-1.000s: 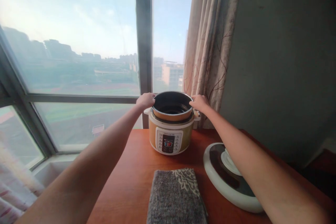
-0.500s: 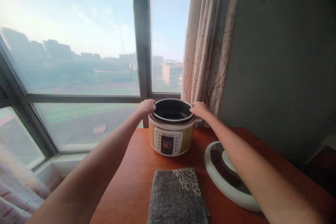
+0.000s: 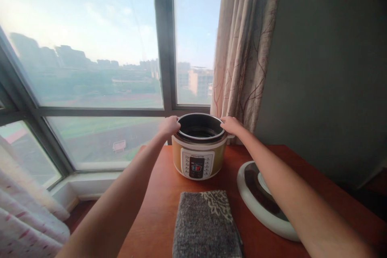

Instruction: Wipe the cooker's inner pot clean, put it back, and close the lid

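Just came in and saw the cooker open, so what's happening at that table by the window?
A person has both hands on the rim of the dark inner pot, which sits down inside the yellow-and-white electric pressure cooker. The left hand grips the rim on one side, the right hand the other. The cooker stands at the back of the reddish wooden table. Its round white lid lies upside down to the right, and a folded grey cloth lies in front.

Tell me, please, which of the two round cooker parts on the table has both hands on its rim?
The yellow cooker body by the window: the left hand and right hand touch its rim. The white lid lies untouched.
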`<control>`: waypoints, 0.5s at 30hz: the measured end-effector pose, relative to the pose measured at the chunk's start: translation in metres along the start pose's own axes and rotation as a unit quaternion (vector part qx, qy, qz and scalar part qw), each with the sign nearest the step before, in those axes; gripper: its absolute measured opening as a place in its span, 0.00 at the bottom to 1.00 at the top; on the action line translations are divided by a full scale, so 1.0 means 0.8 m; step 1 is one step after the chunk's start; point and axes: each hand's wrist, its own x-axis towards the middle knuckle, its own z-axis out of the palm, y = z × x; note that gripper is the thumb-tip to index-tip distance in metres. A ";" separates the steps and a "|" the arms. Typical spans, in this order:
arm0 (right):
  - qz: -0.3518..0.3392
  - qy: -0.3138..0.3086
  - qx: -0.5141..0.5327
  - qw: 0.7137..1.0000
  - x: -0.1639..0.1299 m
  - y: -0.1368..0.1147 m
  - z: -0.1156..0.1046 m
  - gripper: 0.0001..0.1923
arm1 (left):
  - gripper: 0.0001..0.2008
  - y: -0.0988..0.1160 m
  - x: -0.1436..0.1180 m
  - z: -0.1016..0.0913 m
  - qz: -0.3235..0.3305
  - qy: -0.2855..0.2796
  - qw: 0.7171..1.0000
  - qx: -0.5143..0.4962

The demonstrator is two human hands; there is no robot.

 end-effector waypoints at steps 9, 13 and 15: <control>-0.037 -0.017 0.005 0.999 -0.012 0.002 -0.004 0.22 | 0.18 0.005 -0.047 -0.008 -0.027 0.017 0.999 -0.009; -0.039 -0.013 0.003 0.999 -0.020 0.005 -0.005 0.22 | 0.19 0.009 -0.057 -0.012 -0.031 0.014 0.999 -0.012; -0.038 -0.009 0.002 0.999 -0.025 0.007 -0.004 0.23 | 0.20 0.010 -0.062 -0.013 -0.029 0.013 0.999 -0.012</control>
